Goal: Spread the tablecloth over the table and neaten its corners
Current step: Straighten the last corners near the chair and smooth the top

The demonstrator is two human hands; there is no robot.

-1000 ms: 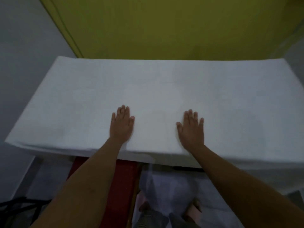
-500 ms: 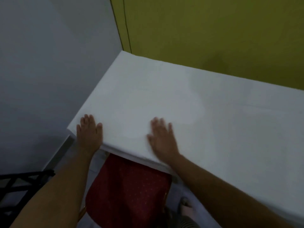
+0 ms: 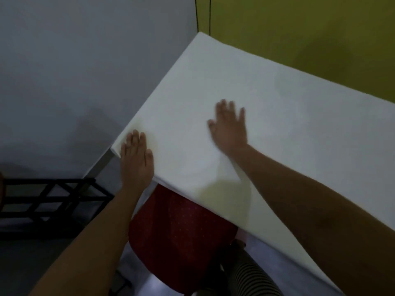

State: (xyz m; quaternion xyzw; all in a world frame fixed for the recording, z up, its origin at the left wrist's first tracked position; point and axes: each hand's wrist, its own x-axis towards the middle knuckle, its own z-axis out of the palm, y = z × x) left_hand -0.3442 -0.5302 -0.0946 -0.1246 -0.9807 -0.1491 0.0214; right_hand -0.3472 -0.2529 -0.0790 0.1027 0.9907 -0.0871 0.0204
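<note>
Two bare hands are lying flat on a white tablecloth (image 3: 267,116) that is covering the whole counter. The counter is standing in a corner of the room, with a grey wall (image 3: 85,60) running along its left end and a yellow-green wall (image 3: 299,28) behind its far side. The cloth is looking smooth and matte, almost without folds, and its near edge is hanging a little over the counter's rim. The left hand (image 3: 135,161) is resting palm down at the near left corner of the cloth, its fingers (image 3: 136,139) stretched out and holding nothing. The right hand (image 3: 229,127) is pressing flat further in on the cloth, a little blurred, its fingers also spread and released. Under the near edge a red chair seat (image 3: 177,236) with small pale dots is showing. A black metal rack (image 3: 49,201) of thin square bars is standing on the floor at the left, beside a grey counter leg (image 3: 100,165).
</note>
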